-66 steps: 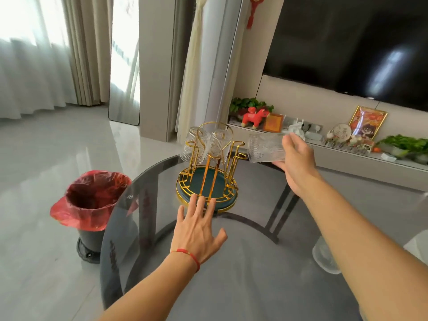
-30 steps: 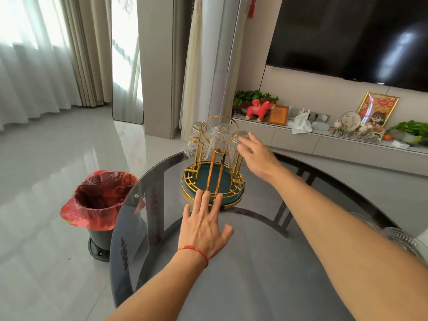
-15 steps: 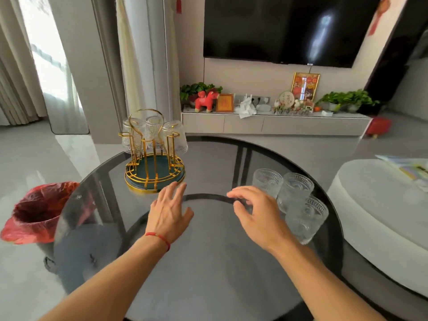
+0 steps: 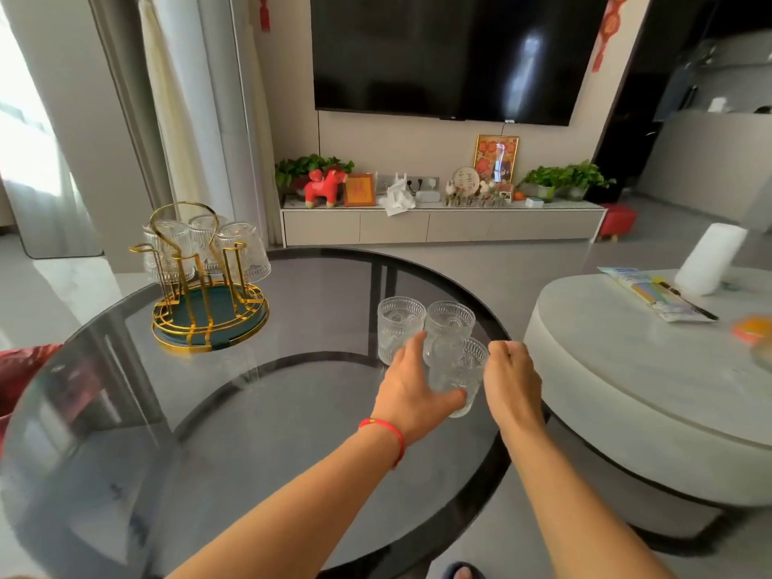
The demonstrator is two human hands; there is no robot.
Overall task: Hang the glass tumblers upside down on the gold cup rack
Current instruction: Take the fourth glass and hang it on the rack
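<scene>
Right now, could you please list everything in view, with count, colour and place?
gold cup rack: one, gold with dark green base, far left of the glass table.
hung tumblers: three, clear, upside down on the rack.
standing tumblers: three, clear, upright in a cluster at the table's right edge.
bin bag: one, red, floor at left.
television: one, black, on the wall.
toy horse: one, red, on the low cabinet.
white roll: one, on the pale round table at right.
left hand: grip around the nearest standing tumbler.
right hand: beside that tumbler, closure unclear.
</scene>
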